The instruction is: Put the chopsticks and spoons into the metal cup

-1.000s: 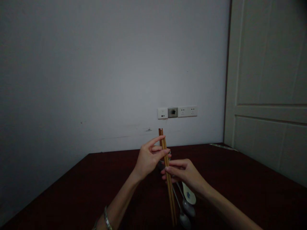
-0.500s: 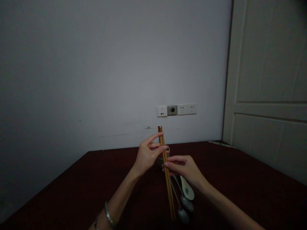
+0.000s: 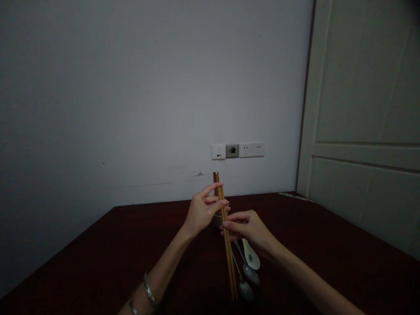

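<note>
Chopsticks (image 3: 229,258) of slim, straight, yellow-brown wood, smooth and squared at their far ends, slant through the middle of the scene, the far ends high before the wall (image 3: 164,87), the near ends lower. The left hand (image 3: 201,213) pinches them toward the far end between thumb and fingers; the right hand (image 3: 250,228), just nearer, pinches them around the middle in the same way. Whether the near ends touch the tabletop (image 3: 131,253) cannot be told.

Behind the fingers stands a rounded clear vessel (image 3: 217,221), glassy in look and mostly hidden. Right of the sticks lie three spoons with their bowls toward the near side: a dull metal spoon (image 3: 246,290) with a thin stem and oval bowl, a second metal spoon (image 3: 251,275) just beyond it, and a glossy white spoon (image 3: 252,257) bearing a small blue motif.

The tabletop is dark reddish brown. Silvery bracelets (image 3: 149,289) circle the left wrist. The matte, scuffed wall carries flat rectangular socket plates (image 3: 251,150), and a pale panelled door (image 3: 361,87) rises at the right.
</note>
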Demonstrator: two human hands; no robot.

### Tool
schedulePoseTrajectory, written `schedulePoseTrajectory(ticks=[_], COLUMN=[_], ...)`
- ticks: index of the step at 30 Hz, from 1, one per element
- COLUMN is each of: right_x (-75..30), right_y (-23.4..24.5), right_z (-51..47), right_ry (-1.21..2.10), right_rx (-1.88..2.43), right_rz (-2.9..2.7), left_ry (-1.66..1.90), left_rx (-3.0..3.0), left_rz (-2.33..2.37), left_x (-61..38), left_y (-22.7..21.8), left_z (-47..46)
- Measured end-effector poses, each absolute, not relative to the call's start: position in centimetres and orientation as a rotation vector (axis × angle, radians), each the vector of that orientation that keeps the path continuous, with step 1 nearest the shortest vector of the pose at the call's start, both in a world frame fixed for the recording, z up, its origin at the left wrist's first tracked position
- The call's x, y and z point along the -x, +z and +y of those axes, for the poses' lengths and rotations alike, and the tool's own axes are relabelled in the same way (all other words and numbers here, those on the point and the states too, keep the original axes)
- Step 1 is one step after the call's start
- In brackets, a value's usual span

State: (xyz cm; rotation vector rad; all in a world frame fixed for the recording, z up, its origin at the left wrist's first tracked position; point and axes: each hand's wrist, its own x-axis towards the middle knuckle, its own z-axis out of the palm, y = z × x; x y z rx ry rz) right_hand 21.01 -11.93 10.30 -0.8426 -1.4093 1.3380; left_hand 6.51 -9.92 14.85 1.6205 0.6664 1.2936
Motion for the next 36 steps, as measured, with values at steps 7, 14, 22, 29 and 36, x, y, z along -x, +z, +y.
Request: schedulePoseTrajectory(ticks=[7,14,22,29,36], right_x=[-20.9,-20.6,-20.6,-22.8,-24.3], right_y=[10.3,10.3,11.2,15.0,16.5], right_z=[-12.0,-12.1,-9.7,-2.6,4.1], right_ry=[1.33,1.308,1.255,1.012,0.86], right_rx=[0.843,0.818,0.836,0.834,0.836], right_rz=[-1.395,-1.39,-1.28,-1.274,-1.187], left_ry=[1.255,1.243,1.515,1.68,1.528], left_rx=[-1.66,-1.697,-1.601,-1.256,-1.1], left_rz=[0.582,0.563,0.58,0.974,1.325], left_x=[-6.3,-6.1,-4.6,-1.6,0.7], left_y=[14.8,14.9,14.7,8.2,0.2], left_z=[-9.7,-9.7,-7.0,1.5,5.7])
